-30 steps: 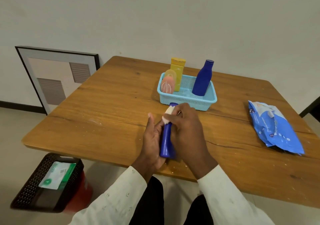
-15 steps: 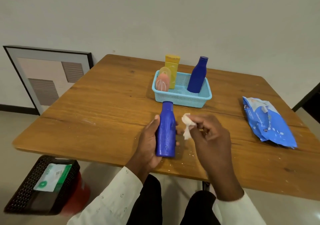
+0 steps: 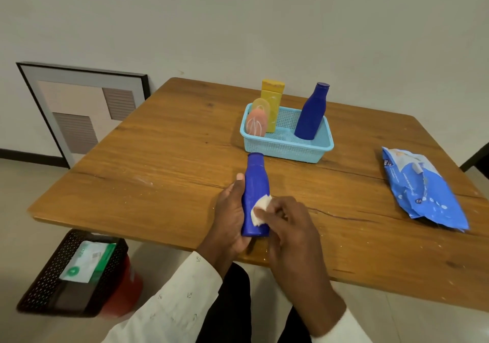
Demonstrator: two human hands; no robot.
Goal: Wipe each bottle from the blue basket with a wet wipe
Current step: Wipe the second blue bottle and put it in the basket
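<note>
My left hand [image 3: 229, 215] grips a dark blue bottle [image 3: 255, 184] upright over the table's near edge, thumb along its left side. My right hand [image 3: 287, 223] pinches a small white wet wipe [image 3: 260, 209] and presses it against the bottle's lower right side. Behind them the blue basket [image 3: 285, 148] holds another dark blue bottle [image 3: 312, 112], a yellow bottle [image 3: 272, 99] and a pink-orange bottle [image 3: 256, 122].
A blue pack of wet wipes [image 3: 420, 189] lies at the right on the wooden table [image 3: 158, 163]. On the floor at the left a black perforated bin [image 3: 45, 282] holds a green-and-white packet. A framed picture [image 3: 79, 110] leans against the wall.
My right hand first rubbed the wipe at the bottle's neck, then pulled off to the right. Now the wipe is back on the bottle, lower on its body.
</note>
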